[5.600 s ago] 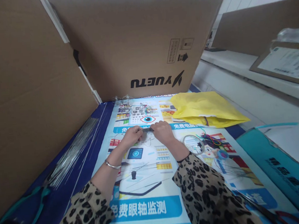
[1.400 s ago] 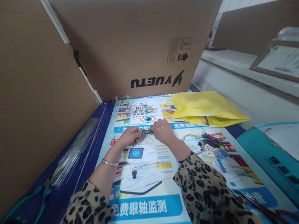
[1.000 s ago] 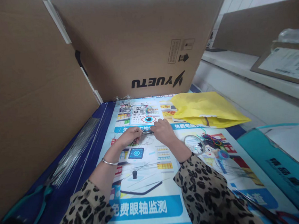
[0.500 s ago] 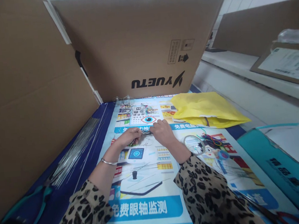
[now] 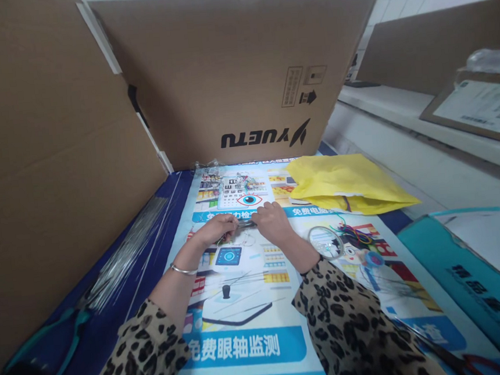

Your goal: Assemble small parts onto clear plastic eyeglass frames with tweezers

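My left hand (image 5: 217,230) and my right hand (image 5: 274,223) are close together over the printed sheet, fingers closed. Between them spans a short, thin silver metal piece (image 5: 247,224). Both hands grip it, one at each end; it is too small and dark to tell its exact kind. Fine wire (image 5: 221,242) shows just under the left fingertips. Beyond the hands, a tangle of thin wire and small bits (image 5: 245,182) lies on the sheet. To the right of my right forearm rests a round coil of silver wire (image 5: 325,243).
Coloured cords (image 5: 359,235) and a yellow pouch (image 5: 350,185) lie at right, with scissors (image 5: 448,357) nearer me. On the left are a bundle of straight wires (image 5: 127,259) and teal-handled pliers (image 5: 76,331). Cardboard panels (image 5: 222,67) stand behind and left. A teal box (image 5: 471,273) is at right.
Both hands stay nearly in place on the silver piece, with only a slight shift of the fingers. The whole view has moved very slightly.
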Tool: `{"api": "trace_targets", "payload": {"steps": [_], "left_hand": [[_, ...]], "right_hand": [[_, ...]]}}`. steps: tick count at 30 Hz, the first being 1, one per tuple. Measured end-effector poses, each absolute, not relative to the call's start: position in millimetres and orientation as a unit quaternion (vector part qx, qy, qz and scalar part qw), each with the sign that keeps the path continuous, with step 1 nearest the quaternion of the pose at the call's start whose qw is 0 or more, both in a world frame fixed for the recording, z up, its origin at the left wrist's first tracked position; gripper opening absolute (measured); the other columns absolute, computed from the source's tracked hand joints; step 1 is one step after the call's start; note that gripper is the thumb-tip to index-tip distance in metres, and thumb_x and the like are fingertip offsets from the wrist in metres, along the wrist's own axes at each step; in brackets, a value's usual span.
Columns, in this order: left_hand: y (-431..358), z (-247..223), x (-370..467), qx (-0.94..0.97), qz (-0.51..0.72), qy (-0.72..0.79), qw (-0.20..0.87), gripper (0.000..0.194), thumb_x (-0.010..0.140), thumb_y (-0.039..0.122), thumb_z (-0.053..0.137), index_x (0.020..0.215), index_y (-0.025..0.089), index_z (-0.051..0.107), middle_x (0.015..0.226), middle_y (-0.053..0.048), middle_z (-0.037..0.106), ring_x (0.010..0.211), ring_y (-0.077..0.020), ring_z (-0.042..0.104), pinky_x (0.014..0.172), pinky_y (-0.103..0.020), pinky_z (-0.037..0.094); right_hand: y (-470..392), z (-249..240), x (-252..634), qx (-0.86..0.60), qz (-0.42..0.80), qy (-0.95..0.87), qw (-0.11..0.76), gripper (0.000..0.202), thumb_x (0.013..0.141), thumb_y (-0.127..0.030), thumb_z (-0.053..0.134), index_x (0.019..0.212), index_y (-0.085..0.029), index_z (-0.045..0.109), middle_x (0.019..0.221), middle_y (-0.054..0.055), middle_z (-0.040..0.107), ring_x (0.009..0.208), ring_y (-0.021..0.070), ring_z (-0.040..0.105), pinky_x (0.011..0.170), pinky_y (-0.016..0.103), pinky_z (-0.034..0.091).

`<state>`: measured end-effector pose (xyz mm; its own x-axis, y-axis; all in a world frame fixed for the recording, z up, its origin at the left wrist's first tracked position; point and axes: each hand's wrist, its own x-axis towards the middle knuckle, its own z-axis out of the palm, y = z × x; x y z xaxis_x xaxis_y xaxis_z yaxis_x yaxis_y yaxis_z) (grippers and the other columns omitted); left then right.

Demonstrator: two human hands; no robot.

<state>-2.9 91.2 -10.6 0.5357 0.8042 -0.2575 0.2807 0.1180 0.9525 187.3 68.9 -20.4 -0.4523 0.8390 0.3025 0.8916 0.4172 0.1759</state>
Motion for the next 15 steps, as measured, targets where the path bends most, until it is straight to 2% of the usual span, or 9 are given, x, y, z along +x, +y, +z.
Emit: {"api": "trace_targets", "payload": {"steps": [15], "left_hand": [[91.3, -10.1, -2.8, 0.627, 0.215, 0.440, 0.606, 0.001, 0.063, 0.016, 0.049, 0.064, 0.015, 0.048, 0.043, 0.006, 0.047, 0.034, -0.0058, 0.043, 0.037, -0.017, 0.032]], "right_hand": [[63.2, -18.2, 184.1, -0.532, -0.131, -0.834, 0.067, 0.017, 0.078, -0.018, 0.045, 0.078, -0.018, 0.063, 0.075, 0.008, 0.062, 0.077, 0.0204, 0.049, 0.065, 0.032, 0.024]]}}
